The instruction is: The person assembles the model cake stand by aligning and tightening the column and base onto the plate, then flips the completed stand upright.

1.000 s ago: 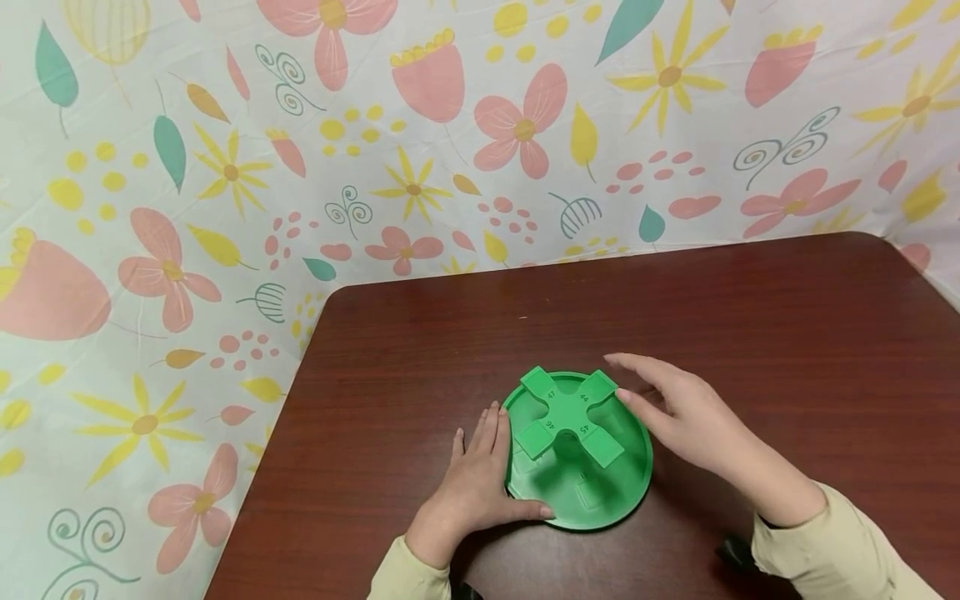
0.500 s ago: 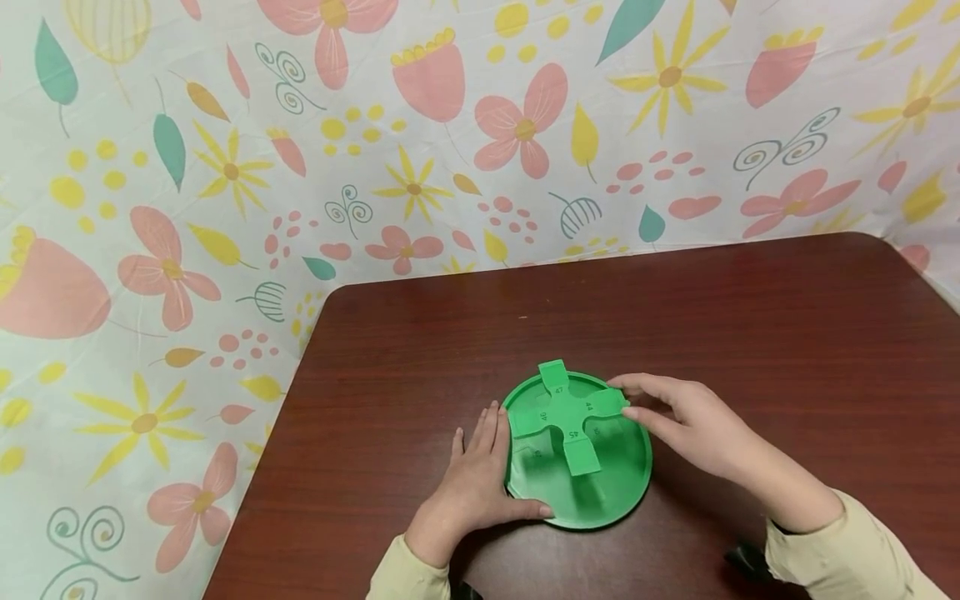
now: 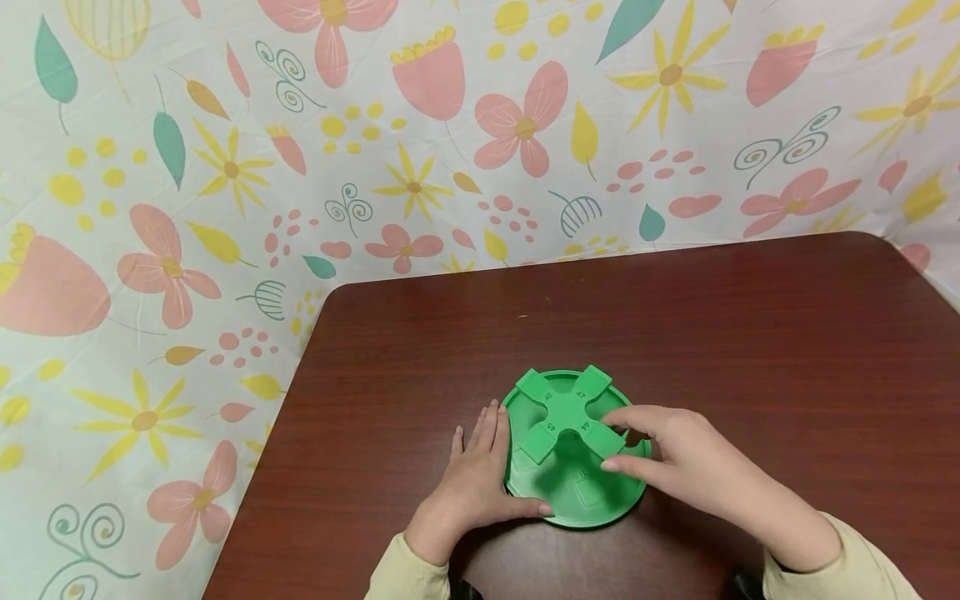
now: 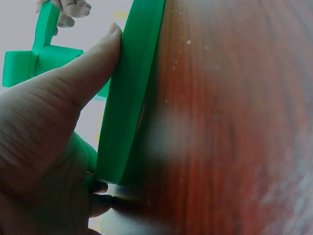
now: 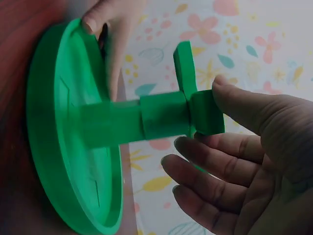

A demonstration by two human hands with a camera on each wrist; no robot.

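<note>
A round green dish [image 3: 615, 500] with a raised rim sits on the table. From its middle rises a post [image 5: 166, 115] topped by a green four-armed cross [image 3: 567, 410], whose arms bear the numbers 44 to 47. My left hand [image 3: 474, 483] holds the dish at its left side, fingers along the rim and thumb on the front edge. With thumb and forefinger, my right hand [image 3: 682, 454] pinches the arm marked 44, now at the lower right. Its other fingers, in the right wrist view, hang loosely below the cross.
The dark red-brown table [image 3: 420, 358] has rounded far corners. A white cloth [image 3: 450, 192] printed with flowers and leaves hangs behind it and along the left. Black objects [image 3: 742, 582] show partly beneath the sleeves.
The cross has turned clockwise, carrying arm 44 from upper right to lower right. My right hand has closed on that arm and moved toward me with it. My left hand stays put.
</note>
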